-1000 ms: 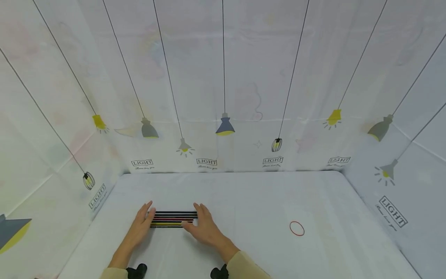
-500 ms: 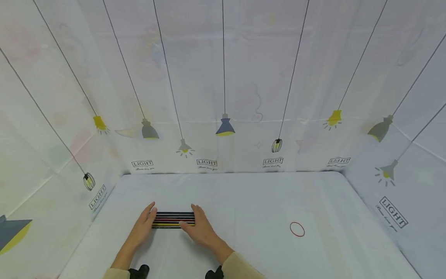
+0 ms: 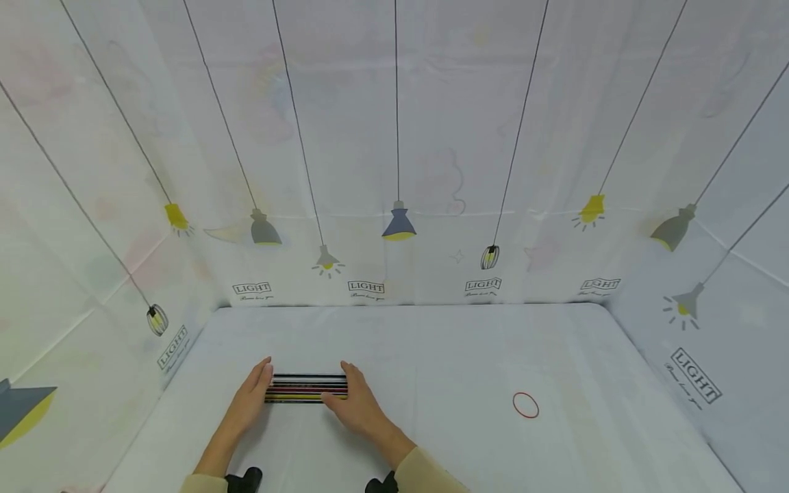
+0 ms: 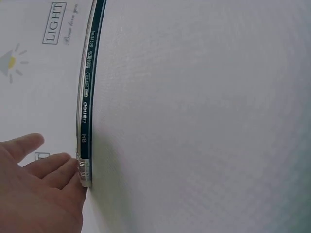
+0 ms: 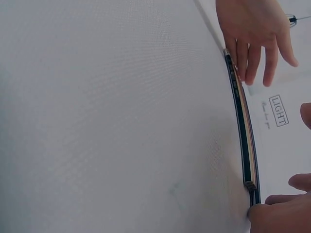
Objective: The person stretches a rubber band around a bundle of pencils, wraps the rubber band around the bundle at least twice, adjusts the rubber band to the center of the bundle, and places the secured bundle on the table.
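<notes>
Several pencils (image 3: 302, 390), dark ones with a yellow and a reddish one among them, lie side by side in a flat row on the white table. My left hand (image 3: 248, 400) stands at their left ends, fingers extended. In the left wrist view, its fingertips are right at the eraser end of a dark green pencil (image 4: 86, 97) marked HB. My right hand (image 3: 360, 405) is at the right ends, its thumb apart from the fingers and over the near pencils. In the right wrist view, one pencil (image 5: 255, 196) reaches further toward the right hand than its neighbours.
A red ring like a rubber band (image 3: 526, 405) lies on the table (image 3: 456, 370) to the right. White cloth with printed hanging lamps (image 3: 398, 222) surrounds the table at the back and sides. Black wrist mounts (image 3: 245, 481) sit below the sleeves.
My hands first came closer together along the row, and the uneven right ends drew more level. Since then both hands have shifted slightly apart.
</notes>
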Motion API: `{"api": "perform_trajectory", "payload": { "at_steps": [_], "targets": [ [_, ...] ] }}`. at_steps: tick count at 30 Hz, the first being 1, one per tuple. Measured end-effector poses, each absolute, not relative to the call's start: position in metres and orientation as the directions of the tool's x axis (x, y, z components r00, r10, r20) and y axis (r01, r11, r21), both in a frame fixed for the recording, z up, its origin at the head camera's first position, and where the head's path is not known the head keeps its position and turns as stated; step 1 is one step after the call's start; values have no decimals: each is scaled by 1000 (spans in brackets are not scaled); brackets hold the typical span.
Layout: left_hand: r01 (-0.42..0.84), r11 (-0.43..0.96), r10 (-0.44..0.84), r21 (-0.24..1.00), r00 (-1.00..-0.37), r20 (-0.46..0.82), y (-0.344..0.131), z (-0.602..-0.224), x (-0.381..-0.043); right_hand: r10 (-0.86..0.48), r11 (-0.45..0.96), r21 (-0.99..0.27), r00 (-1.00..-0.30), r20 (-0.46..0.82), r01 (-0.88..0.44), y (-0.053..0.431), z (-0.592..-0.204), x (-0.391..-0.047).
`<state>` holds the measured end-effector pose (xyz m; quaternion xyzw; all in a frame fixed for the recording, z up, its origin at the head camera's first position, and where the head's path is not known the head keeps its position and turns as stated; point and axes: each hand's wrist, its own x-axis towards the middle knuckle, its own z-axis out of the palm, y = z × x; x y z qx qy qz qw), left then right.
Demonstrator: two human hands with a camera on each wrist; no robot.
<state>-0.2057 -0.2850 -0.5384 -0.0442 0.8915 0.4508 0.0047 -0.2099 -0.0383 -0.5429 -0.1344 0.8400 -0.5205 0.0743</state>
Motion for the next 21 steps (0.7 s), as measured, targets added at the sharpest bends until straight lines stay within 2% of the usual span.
{"api": "perform_trajectory", "payload": {
  "at_steps": [15, 21],
  "targets": [
    [-63, 532, -79, 844, -997, -24, -288, -537, -203, -303, 425, -896, -953, -3, -132, -39, -545, -211],
    [-65, 551, -82, 832, -996, -23, -291, -537, -202, -297, 437, -891, -955, -14, -123, -38, -545, -211]
  ]
}}
